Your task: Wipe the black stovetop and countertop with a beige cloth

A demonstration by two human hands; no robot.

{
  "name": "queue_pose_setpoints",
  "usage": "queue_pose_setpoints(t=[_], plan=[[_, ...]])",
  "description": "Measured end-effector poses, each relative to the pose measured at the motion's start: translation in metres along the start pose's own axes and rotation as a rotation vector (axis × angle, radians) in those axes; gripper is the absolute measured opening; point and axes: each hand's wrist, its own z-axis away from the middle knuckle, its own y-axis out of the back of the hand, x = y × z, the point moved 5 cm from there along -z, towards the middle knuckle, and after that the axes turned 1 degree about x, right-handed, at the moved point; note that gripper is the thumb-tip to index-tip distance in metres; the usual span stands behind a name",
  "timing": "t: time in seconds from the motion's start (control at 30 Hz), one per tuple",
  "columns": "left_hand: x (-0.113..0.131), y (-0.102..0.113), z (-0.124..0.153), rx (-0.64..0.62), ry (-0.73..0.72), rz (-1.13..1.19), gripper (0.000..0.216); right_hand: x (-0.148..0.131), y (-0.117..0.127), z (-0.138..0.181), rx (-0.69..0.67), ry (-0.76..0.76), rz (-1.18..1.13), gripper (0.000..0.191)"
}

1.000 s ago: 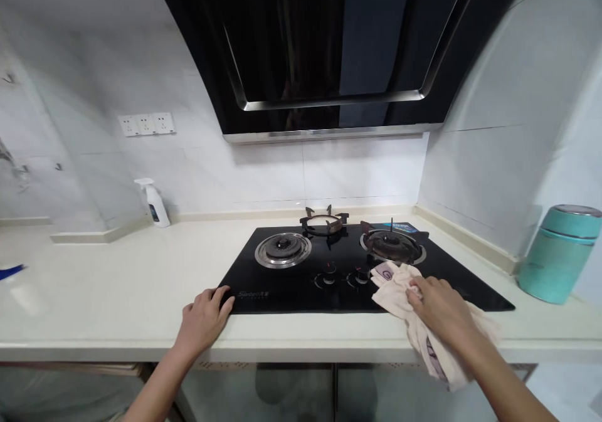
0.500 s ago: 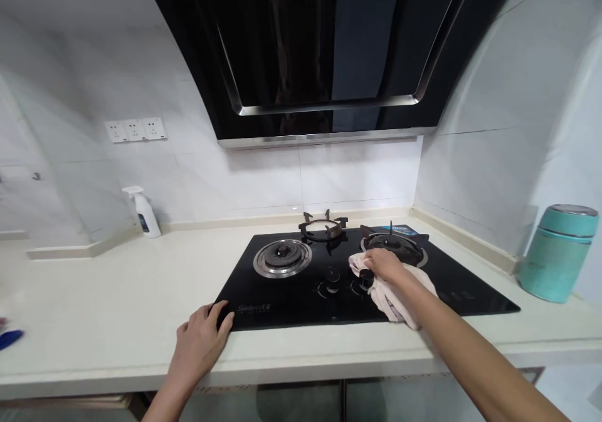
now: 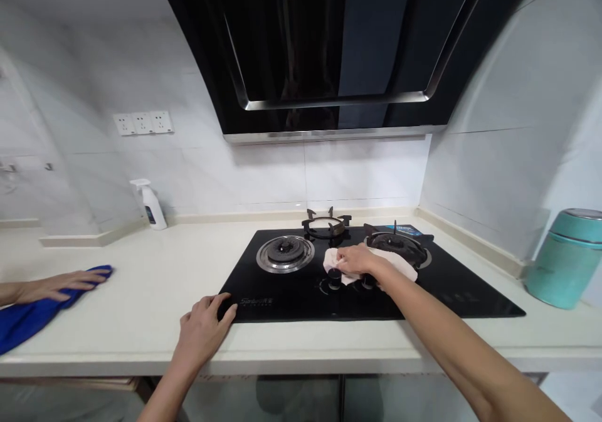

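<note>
My right hand [image 3: 360,260] presses a pale pink cloth [image 3: 397,265] onto the black glass gas hob [image 3: 291,306], just behind the two control knobs [image 3: 334,278]. Its fingers are bunched on the cloth, which trails right toward the right burner [image 3: 397,246]. My left hand [image 3: 205,326] rests at the hob's front left corner, fingers spread over the edge and holding nothing. The left burner [image 3: 285,254] lies bare, with its loose pan support [image 3: 327,226] standing behind it near the wall.
At far left, another person's hand [image 3: 70,282] lies on a blue cloth [image 3: 28,321] on the white counter [image 3: 155,284]. A white spray bottle [image 3: 154,207] stands by the wall. A turquoise container [image 3: 564,262] is at right. The black range hood [image 3: 320,46] hangs above.
My right hand and the cloth have moved left across the hob, up to the left knob. My left hand stays at the corner. Another person's hand with the blue cloth has come into view.
</note>
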Motion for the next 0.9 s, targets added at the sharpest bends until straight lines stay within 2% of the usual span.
queue_pose_setpoints(t=[0.07, 0.2, 0.33, 0.57, 0.77, 0.9], plan=[[0.001, 0.0, 0.001, 0.001, -0.004, -0.002, 0.051, 0.0, -0.002, 0.021, 0.024, 0.05, 0.009, 0.039], [0.003, 0.002, 0.003, 0.016, -0.02, 0.0, 0.053, -0.008, -0.007, 0.059, 0.116, 0.193, 0.004, 0.017], [0.004, 0.002, 0.003, 0.019, -0.023, 0.005, 0.053, -0.025, -0.012, 0.077, 0.227, 0.29, -0.021, 0.019], [0.004, 0.001, 0.001, -0.01, -0.008, 0.011, 0.055, -0.048, -0.021, 0.104, 0.371, 0.371, -0.149, 0.023], [0.006, 0.006, 0.002, -0.018, -0.009, 0.017, 0.055, -0.08, -0.041, 0.127, 0.379, 0.437, -0.34, 0.028], [0.006, 0.005, 0.001, -0.01, -0.011, -0.004, 0.055, -0.108, -0.047, 0.118, 0.381, 0.422, -0.469, 0.032]])
